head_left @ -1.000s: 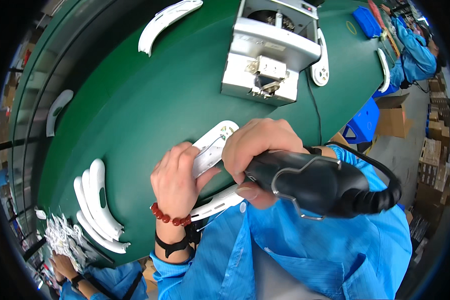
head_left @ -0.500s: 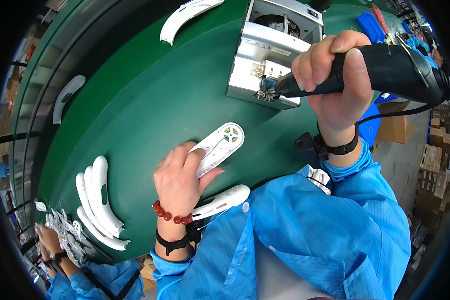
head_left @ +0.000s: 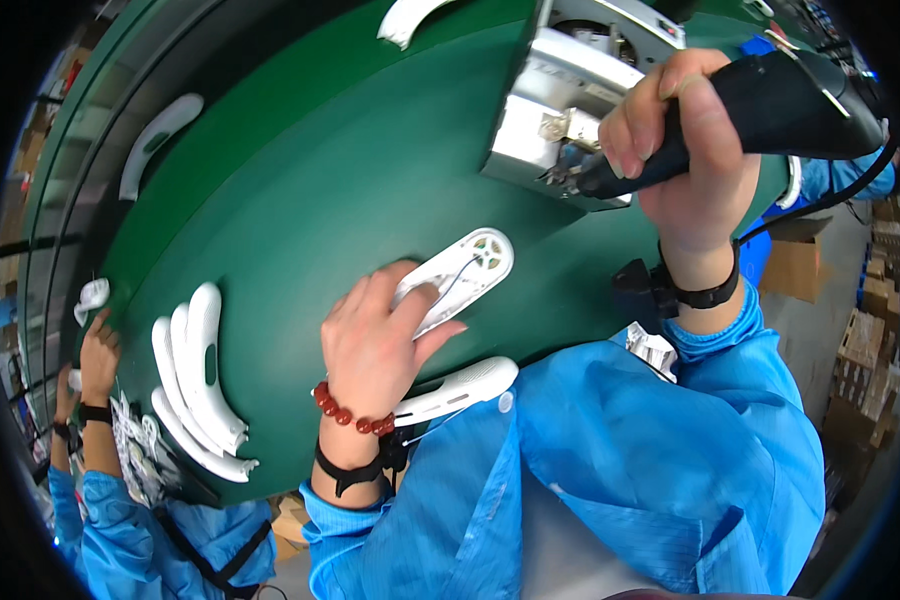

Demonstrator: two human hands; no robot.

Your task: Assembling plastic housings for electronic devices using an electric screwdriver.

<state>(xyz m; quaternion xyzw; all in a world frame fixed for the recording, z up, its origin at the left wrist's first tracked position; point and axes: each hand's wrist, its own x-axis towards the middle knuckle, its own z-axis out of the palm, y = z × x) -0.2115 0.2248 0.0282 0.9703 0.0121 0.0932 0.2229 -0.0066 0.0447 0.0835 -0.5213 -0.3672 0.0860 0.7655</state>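
My right hand [head_left: 695, 140] is wrapped round a black electric screwdriver [head_left: 785, 105]. Its tip points down and left, right at the front outlet of a silver screw feeder [head_left: 525, 140]. My left hand [head_left: 370, 335] grips a white elongated plastic housing [head_left: 458, 278] on the green table, thumb along its near edge and fingers over its lower end. The housing lies with its inside up, showing a round grille at the far end and a thin dark wire. Another white shell [head_left: 475, 385] lies near my left wrist, against my blue smock, with a thin white cable beside it.
Several curved white shells [head_left: 200, 340] are grouped on the left of the table. Single shells lie farther off, one [head_left: 155, 140] at far left and one [head_left: 410, 15] at the top. A co-worker's hand [head_left: 98, 355] is beside a heap of white parts [head_left: 140, 445] at lower left.
The view has shifted, so the table things sit slightly farther right. The screwdriver tip stays by the feeder and my left hand stays on the housing. The co-worker's hand has moved farther up the table.
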